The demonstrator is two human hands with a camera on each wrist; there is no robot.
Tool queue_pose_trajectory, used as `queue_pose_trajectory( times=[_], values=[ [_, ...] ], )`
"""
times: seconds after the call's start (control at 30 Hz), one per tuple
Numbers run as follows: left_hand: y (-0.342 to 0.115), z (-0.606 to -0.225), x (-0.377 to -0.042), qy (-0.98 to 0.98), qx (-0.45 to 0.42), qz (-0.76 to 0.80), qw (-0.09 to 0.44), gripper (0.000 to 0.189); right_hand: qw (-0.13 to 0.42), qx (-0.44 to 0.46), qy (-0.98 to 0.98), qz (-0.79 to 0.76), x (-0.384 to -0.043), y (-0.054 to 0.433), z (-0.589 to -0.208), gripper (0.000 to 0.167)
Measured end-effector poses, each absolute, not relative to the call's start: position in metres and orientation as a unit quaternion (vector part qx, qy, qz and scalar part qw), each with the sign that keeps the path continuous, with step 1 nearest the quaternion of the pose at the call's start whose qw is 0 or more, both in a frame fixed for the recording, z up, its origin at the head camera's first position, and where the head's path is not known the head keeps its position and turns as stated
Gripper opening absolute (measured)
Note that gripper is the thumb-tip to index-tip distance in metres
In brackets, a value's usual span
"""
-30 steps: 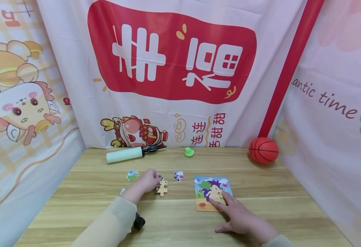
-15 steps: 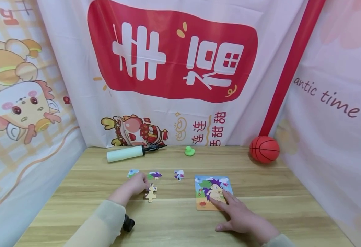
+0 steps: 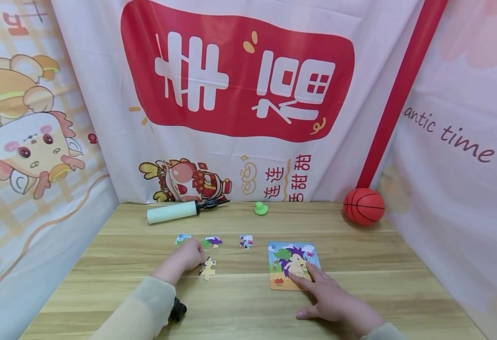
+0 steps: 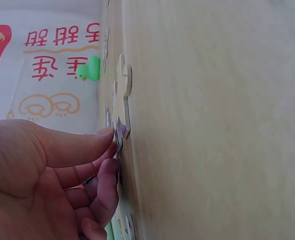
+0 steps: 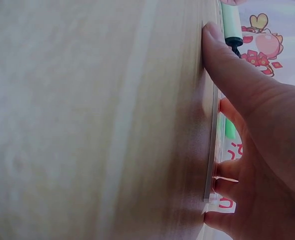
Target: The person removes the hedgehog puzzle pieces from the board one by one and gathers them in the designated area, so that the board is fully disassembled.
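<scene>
In the head view my left hand (image 3: 189,255) is at the left of the table, thumb and fingertips pinching the edge of a tan jigsaw puzzle piece (image 3: 208,269) with part of a hedgehog's face. The left wrist view shows that puzzle piece (image 4: 122,102) low on the wood, its near edge at the thumb tip. Other pieces lie close by: a purple and green puzzle piece (image 3: 213,242), a blue puzzle piece (image 3: 184,237) partly behind the hand, and a puzzle piece (image 3: 246,242) farther right. My right hand (image 3: 329,297) rests with spread fingers on the square hedgehog picture board (image 3: 279,264).
A pale green hand pump (image 3: 173,212) lies at the table's back left. Along the same back edge are a green toy duck (image 3: 261,208) and a red toy basketball (image 3: 364,207). Printed cloth walls (image 3: 248,156) enclose the wooden table (image 3: 240,302) on three sides.
My left hand has moved left and slightly toward me with the tan puzzle piece, uncovering the purple and green piece. The tan piece now looks flatter. My right hand stays on the board.
</scene>
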State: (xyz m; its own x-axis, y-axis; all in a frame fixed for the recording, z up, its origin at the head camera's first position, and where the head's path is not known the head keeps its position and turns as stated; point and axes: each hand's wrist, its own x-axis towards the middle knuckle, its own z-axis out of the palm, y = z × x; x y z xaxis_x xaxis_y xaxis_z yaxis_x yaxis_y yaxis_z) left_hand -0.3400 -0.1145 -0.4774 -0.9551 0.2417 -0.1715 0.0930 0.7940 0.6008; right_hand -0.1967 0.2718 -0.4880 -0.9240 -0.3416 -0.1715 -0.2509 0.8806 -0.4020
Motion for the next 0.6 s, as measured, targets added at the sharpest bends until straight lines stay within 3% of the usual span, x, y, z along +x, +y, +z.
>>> queue_pose_trajectory(
  times=[0.27,0.6],
  values=[
    [-0.087,-0.465,-0.342,0.936,0.105,0.322,0.1,0.011,0.119,-0.15,0.962,-0.192,-0.196,0.271,-0.488,0.089],
    [-0.011,-0.46,-0.337,0.906,0.163,0.374,0.111,0.012,0.123,-0.15,0.961,-0.197,-0.196,0.271,-0.485,0.088]
  ],
)
